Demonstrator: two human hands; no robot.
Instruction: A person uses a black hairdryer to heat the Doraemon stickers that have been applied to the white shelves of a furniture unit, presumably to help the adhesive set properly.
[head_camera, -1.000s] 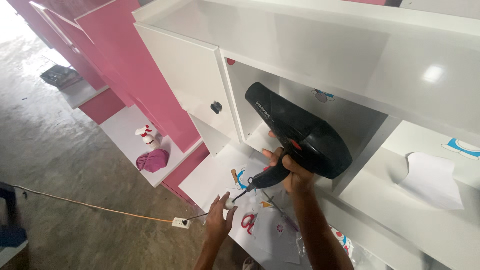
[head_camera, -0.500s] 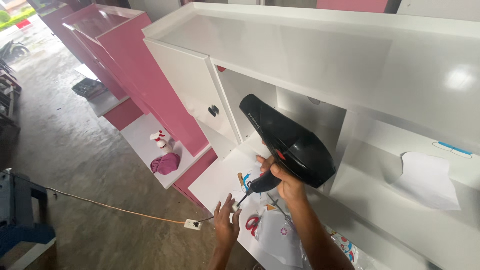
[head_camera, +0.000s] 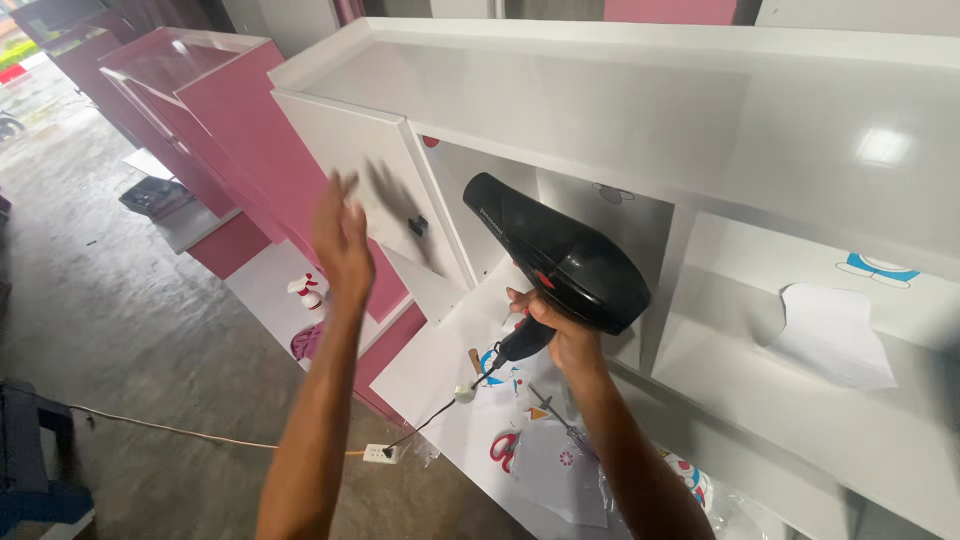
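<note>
the right hand (head_camera: 562, 330) was closed tight round the handle of a black hair dryer (head_camera: 560, 255), its forearm rising from about 5 o'clock in the frame. the dryer sat near the middle of the view, its barrel slanting up toward 10 o'clock, nozzle aimed at the open compartment of the white cabinet (head_camera: 620, 100). its cord (head_camera: 430, 420) dropped from the handle toward 7 o'clock to a white socket block (head_camera: 380, 453) on the concrete floor (head_camera: 120, 350).

the left hand (head_camera: 342, 235) was raised at roughly 10 o'clock from the dryer, fingers loosely spread and blurred, holding nothing. its arm stood nearly upright from the bottom edge, and the hand was close in front of the white cabinet door (head_camera: 370, 190) with its small dark knob (head_camera: 419, 227); i could not tell whether it touched the door.

at 3 o'clock a white sheet of paper (head_camera: 835, 335) lay in another compartment. at 8 o'clock a white spray bottle (head_camera: 308, 292) stood on a low shelf beside the pink cabinet (head_camera: 235, 120).
</note>
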